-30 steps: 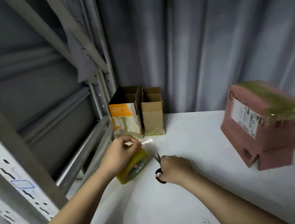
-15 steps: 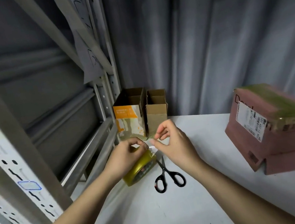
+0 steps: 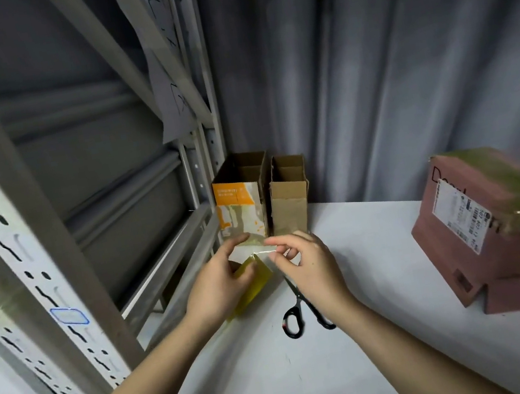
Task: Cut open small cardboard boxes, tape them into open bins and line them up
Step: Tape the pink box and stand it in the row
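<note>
Pinching a thin, limp, clingy tape strip (image 3: 263,251) by its free end, right hand (image 3: 305,265); left hand (image 3: 220,285) gripped the light yellow roll (image 3: 253,276), just before the bins (image 3: 260,196).

The left hand (image 3: 218,284) covered most of the yellow tape roll (image 3: 252,279). The pink box (image 3: 498,234) was blurred, its label (image 3: 460,217) unreadable. The right forearm hid one scissors (image 3: 300,307) handle.
</note>
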